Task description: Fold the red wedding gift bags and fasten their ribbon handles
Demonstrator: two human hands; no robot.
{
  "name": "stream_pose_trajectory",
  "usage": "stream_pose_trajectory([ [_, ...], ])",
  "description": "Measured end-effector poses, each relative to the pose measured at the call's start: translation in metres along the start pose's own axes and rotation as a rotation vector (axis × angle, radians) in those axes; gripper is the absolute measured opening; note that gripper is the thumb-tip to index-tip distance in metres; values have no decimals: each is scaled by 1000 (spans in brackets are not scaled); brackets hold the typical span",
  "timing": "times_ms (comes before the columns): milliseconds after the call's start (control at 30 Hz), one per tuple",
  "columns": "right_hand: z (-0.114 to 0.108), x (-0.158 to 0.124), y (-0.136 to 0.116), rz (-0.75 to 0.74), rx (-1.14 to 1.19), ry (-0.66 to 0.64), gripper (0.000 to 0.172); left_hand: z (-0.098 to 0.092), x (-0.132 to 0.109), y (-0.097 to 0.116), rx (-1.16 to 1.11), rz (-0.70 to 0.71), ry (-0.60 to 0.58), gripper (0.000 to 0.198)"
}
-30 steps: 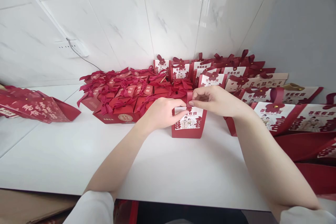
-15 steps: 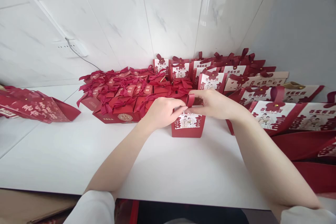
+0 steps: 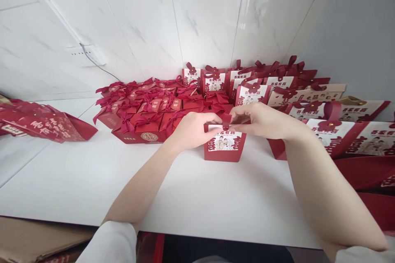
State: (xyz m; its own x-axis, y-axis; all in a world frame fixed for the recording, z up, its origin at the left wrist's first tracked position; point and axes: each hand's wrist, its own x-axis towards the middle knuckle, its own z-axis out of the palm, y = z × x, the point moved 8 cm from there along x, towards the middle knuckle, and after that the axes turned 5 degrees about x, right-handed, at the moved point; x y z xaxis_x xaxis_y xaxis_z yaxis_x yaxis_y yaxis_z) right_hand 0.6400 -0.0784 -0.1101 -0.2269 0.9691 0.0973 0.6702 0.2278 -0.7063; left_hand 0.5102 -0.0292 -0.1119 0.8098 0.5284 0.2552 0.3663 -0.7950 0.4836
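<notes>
A small red gift box (image 3: pixel 224 155) stands upright on the white table, its front label showing a cartoon couple and red characters. My left hand (image 3: pixel 197 129) pinches the box's top edge from the left, thumb in front and fingers behind. From the right, my right hand (image 3: pixel 262 119) grips the same top edge, close to the ribbon handle. Between the two hands the dark red ribbon loop (image 3: pixel 227 119) rises from the top of the box. My fingertips partly cover the upper rim, and the far side of the box is hidden.
Red boxes with ribbon bows (image 3: pixel 145 125) are packed behind and left. Many labelled gift boxes (image 3: pixel 330 131) stand along the right and back. Flattened red bags (image 3: pixel 52 125) lie far left. A wall socket (image 3: pixel 89 55) has a cable; a cardboard box (image 3: pixel 40 236) sits below the table's front edge.
The right hand has shifted slightly right and its fingers are now at the box's upper right edge. The ribbon loop sits lower between the hands. The whole view has moved a little.
</notes>
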Motion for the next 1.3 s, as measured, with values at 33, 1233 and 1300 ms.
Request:
stream_pose_trajectory([
  [33,-1,-1,1,7,-14,0,11,0,0,0,-13,0,4,16],
  [1233,7,-2,-16,-126,-223,58,13,-153,-79,-45,8,-199,477,26],
  [1300,5,-2,-12,-92,-211,54,14,-192,-123,-80,-46,-267,883,32],
])
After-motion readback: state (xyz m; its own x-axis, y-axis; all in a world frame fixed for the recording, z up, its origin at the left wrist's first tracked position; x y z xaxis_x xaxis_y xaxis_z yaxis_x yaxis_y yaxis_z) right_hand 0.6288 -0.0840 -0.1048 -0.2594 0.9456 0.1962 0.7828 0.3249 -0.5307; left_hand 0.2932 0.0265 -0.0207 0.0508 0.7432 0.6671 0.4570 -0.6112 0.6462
